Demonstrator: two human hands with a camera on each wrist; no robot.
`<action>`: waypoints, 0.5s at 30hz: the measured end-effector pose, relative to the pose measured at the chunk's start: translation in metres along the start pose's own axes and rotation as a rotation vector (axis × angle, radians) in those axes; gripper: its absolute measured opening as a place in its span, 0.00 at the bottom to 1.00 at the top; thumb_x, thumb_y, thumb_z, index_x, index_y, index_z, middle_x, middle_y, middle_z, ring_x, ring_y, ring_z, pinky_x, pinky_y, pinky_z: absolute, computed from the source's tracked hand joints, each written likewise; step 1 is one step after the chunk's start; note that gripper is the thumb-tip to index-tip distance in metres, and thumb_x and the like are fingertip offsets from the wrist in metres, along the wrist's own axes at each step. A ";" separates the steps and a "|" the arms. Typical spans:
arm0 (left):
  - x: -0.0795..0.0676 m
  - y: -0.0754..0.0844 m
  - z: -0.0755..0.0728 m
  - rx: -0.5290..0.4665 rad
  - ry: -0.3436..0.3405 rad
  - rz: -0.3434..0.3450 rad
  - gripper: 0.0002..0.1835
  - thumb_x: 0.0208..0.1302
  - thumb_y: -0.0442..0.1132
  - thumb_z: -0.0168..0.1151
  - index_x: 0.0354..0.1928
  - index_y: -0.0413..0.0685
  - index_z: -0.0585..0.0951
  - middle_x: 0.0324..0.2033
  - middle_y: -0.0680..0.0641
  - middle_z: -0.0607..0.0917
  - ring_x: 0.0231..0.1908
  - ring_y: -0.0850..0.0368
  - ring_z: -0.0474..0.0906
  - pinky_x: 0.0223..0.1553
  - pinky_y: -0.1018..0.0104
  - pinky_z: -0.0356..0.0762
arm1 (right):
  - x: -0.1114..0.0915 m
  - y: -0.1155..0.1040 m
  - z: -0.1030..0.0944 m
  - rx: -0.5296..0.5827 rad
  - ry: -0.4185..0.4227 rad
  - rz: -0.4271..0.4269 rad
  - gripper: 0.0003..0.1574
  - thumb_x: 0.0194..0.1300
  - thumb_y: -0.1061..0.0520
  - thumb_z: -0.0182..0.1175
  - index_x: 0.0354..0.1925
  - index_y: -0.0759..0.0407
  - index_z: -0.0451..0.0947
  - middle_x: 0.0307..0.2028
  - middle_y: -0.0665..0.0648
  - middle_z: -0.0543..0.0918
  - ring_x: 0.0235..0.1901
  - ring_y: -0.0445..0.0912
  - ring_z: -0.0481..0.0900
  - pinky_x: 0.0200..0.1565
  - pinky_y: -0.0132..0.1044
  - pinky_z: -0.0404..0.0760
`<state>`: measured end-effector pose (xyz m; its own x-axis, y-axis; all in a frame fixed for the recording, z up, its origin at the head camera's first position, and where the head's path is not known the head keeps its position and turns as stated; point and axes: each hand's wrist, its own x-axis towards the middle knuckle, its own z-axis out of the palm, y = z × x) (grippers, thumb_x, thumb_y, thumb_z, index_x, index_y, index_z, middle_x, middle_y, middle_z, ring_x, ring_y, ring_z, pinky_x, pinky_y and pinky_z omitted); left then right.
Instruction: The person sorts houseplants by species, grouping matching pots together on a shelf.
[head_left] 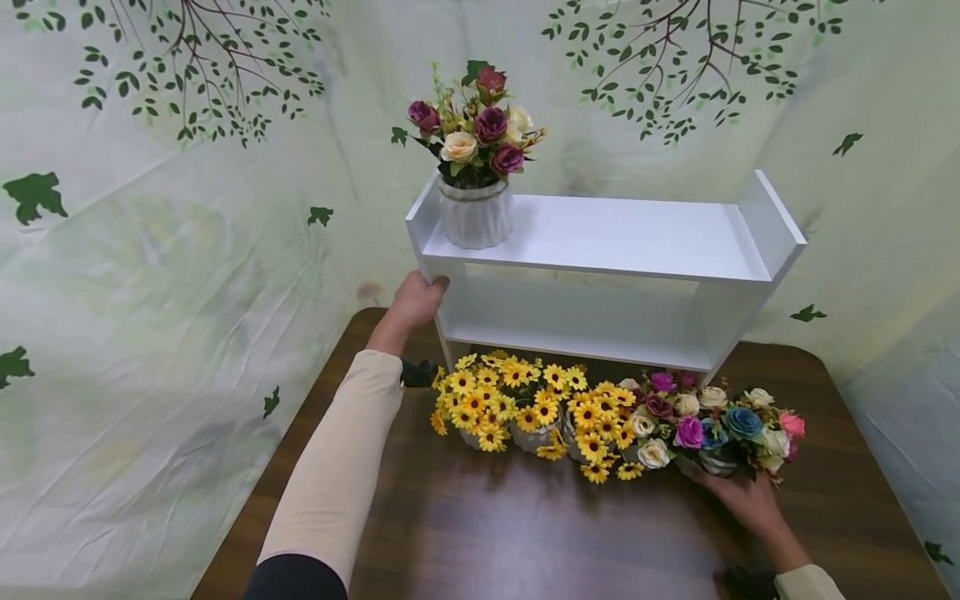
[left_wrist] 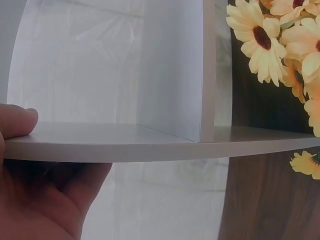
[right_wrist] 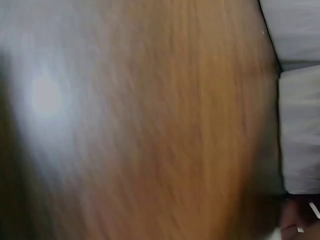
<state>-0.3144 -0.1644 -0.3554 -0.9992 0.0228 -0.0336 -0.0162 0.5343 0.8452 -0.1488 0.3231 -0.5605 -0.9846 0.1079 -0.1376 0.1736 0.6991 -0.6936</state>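
A person's left hand [head_left: 416, 302] grips the white shelf [head_left: 630, 233] by its left side panel, thumb inside, fingers beneath the panel in the wrist view. The right hand [head_left: 742, 500] reaches under the blue roses [head_left: 742, 423], before the shelf's right end; blooms hide its fingertips and its wrist view is blurred, so how far it is closed, or on what, cannot be told. Sunflowers [head_left: 527, 418] crowd the table [head_left: 562, 533] before the shelf's left and middle. Atop the shelf's left end, near its open front edge, stands a rose pot [head_left: 476, 217]: a tug or tilt by the left hand could topple it, while a careless right-hand push might snag neighbouring blooms.
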 end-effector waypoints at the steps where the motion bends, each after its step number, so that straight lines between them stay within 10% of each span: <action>1: 0.000 0.000 0.000 -0.001 -0.001 0.000 0.26 0.75 0.42 0.44 0.68 0.34 0.67 0.63 0.32 0.75 0.61 0.35 0.75 0.62 0.41 0.74 | 0.000 0.001 0.003 0.024 0.028 -0.005 0.59 0.58 0.42 0.70 0.69 0.74 0.53 0.63 0.79 0.67 0.62 0.70 0.66 0.58 0.65 0.69; 15: -0.001 0.002 -0.002 0.006 -0.012 -0.013 0.25 0.75 0.42 0.44 0.67 0.34 0.67 0.63 0.32 0.76 0.61 0.36 0.76 0.62 0.41 0.74 | -0.005 0.001 0.014 0.128 0.212 0.069 0.59 0.51 0.50 0.75 0.69 0.71 0.55 0.62 0.75 0.69 0.61 0.64 0.68 0.59 0.56 0.69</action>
<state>-0.3133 -0.1654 -0.3524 -0.9983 0.0264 -0.0511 -0.0288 0.5400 0.8412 -0.1436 0.3132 -0.5704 -0.9506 0.3071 -0.0456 0.2281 0.5913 -0.7735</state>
